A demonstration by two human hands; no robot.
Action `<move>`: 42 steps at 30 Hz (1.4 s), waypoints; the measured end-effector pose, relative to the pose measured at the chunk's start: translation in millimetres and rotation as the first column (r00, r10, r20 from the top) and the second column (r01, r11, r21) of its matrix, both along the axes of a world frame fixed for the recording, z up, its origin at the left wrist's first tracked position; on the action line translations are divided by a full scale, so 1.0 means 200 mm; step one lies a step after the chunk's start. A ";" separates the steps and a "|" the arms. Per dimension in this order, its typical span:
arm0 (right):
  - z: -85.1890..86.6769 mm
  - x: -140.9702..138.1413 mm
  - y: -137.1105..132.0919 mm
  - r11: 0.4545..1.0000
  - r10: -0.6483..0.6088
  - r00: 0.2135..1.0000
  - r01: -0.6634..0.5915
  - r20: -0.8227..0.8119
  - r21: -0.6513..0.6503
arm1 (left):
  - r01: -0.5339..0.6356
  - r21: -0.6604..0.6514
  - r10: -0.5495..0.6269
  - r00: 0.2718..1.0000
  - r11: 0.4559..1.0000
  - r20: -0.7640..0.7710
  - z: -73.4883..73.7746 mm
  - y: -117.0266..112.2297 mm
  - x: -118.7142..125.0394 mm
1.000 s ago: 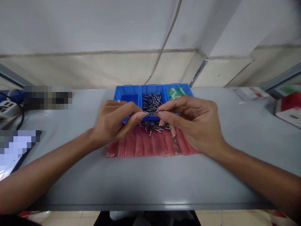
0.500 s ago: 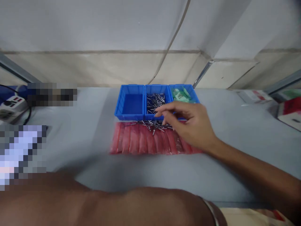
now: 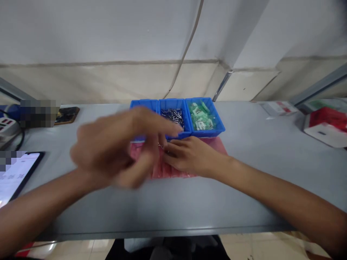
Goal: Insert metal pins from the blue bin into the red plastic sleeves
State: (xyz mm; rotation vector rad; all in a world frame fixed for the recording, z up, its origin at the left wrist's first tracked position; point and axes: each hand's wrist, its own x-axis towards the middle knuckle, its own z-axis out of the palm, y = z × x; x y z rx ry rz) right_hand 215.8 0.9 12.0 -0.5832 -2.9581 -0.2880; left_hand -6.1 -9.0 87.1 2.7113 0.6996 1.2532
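Note:
My left hand (image 3: 116, 144), smeared by motion, hovers above the left part of the red plastic bags (image 3: 187, 173). Its thumb and index finger are apart, and nothing shows between them. Lower down, my right hand (image 3: 189, 155) rests over the bags with its fingers bent. Its fingertips meet a few thin metal screws (image 3: 161, 145) in front of the middle bin; what they pinch is hidden. Behind the hands stand three joined blue bins (image 3: 223, 129). The middle one contains dark metal screws (image 3: 173, 115), the right one green-tinted plastic packets (image 3: 202, 115). My left hand partly covers the left bin.
A phone with a lit screen (image 3: 23, 173) lies at the left, with another dark phone (image 3: 67, 115) behind it. A white power strip (image 3: 7, 126) and black cable sit far left. At the right are a red-and-white box (image 3: 326, 126) and a flatter white box (image 3: 279, 108). The wall rises behind the table.
My left arm has swung from the near edge to above the bags. The right hand has dropped from beside the middle bin to the screws on the bags. The view has shifted a little.

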 end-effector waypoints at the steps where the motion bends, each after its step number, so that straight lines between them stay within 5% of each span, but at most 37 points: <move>1: -0.02 0.00 0.00 0.999 0.017 1.000 -0.016 -0.017 0.042 | -0.045 -0.021 0.046 0.998 0.999 0.048 0.00 0.06 0.01; 3: -0.03 0.00 0.01 0.993 0.050 0.997 -0.043 -0.065 0.106 | -0.101 -0.058 0.113 0.949 0.993 0.295 -0.02 0.14 0.03; 7: 0.00 0.01 0.01 0.999 -0.013 0.945 0.024 -0.327 0.028 | 0.004 -0.078 0.017 0.966 0.997 0.258 -0.10 0.16 0.03; 10: 0.06 0.02 0.01 0.958 -0.225 0.760 0.057 -0.610 -0.282 | 0.088 0.098 -0.100 0.987 0.991 0.122 -0.14 0.17 0.01; 14: 0.13 0.03 -0.01 0.798 -0.526 0.482 -0.003 -0.700 -0.602 | 0.090 0.218 -0.080 0.995 0.972 -0.052 -0.15 0.19 0.01; 16: 0.15 0.02 -0.03 0.723 -0.628 0.363 -0.057 -0.689 -0.689 | 0.070 0.229 -0.050 0.994 0.971 -0.092 -0.15 0.19 0.00; 19: 0.15 0.00 -0.05 0.702 -0.664 0.262 -0.103 -0.700 -0.704 | 0.068 0.316 -0.042 0.995 0.946 -0.089 -0.17 0.19 -0.01; 28: 0.17 -0.01 -0.07 0.726 -0.641 0.208 -0.150 -0.739 -0.671 | -0.016 0.315 0.025 0.999 0.949 -0.025 -0.15 0.19 -0.02; 34: 0.16 0.00 -0.06 0.630 -0.697 0.203 -0.284 -0.687 -0.723 | -0.021 0.284 0.025 1.000 0.958 -0.009 -0.17 0.20 -0.03; 42: 0.15 0.00 -0.04 0.625 -0.715 0.152 -0.299 -0.683 -0.721 | -0.047 0.216 0.036 0.998 0.975 0.053 -0.19 0.21 -0.03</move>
